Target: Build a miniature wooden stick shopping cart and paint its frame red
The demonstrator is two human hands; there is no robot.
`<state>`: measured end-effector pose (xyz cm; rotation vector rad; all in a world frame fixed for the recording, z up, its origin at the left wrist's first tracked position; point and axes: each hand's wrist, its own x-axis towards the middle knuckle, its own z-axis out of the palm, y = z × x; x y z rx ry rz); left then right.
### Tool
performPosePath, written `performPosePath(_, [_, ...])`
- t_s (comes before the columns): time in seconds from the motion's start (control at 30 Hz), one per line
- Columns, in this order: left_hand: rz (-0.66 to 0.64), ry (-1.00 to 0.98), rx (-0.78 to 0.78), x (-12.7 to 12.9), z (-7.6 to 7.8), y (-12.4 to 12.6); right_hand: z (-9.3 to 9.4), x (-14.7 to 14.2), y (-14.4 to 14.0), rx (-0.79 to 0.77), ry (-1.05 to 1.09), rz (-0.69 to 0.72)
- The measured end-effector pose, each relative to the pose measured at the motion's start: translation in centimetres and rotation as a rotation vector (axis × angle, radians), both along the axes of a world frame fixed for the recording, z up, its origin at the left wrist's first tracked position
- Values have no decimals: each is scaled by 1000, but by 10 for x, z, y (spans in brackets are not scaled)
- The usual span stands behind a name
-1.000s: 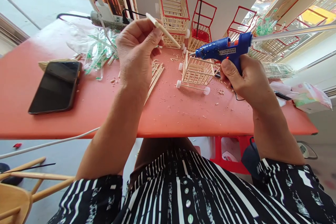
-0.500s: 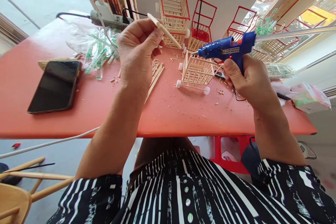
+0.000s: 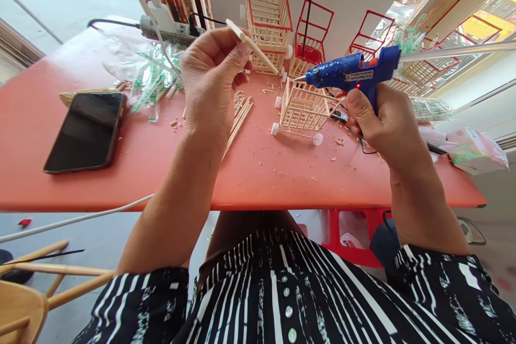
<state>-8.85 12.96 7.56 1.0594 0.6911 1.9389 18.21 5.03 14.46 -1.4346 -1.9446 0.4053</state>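
Pinched between the thumb and fingers of my left hand (image 3: 215, 70) is a pale wooden stick (image 3: 261, 55), with a short piece set across its upper end. My right hand (image 3: 385, 118) is wrapped round the handle of a blue hot glue gun (image 3: 342, 72), whose red light is lit. The gun's nozzle points left, over a small cart made of sticks (image 3: 304, 110) with white wheels, standing on the table; whether the nozzle touches it I cannot tell. Loose sticks (image 3: 239, 121) lie between my left forearm and the cart.
Red-trimmed stick carts (image 3: 268, 5) stand at the back of the orange table (image 3: 258, 188). A phone (image 3: 86, 131) and clear-green plastic wrappers (image 3: 155, 78) lie on the left, near a power strip (image 3: 169, 29). At right is a tissue pack (image 3: 478, 148). Wood scraps litter the middle.
My right hand has shifted the glue gun slightly to the right. My left hand holds the stick almost unmoved, and the cart stays in place.
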Motion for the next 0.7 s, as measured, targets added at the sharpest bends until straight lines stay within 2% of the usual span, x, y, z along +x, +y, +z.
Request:
performPosePath(0.1, [2,-14,0,0,2,-1,-3,-2,1,27,-9,-41])
performPosePath(0.37, [3,-14,5,1,2,-1,-2,-2,-1,-8,-1,-35])
performPosePath(0.7, [-69,-1,-7,-4,2,-8,-5,0,4,-11,14,-25])
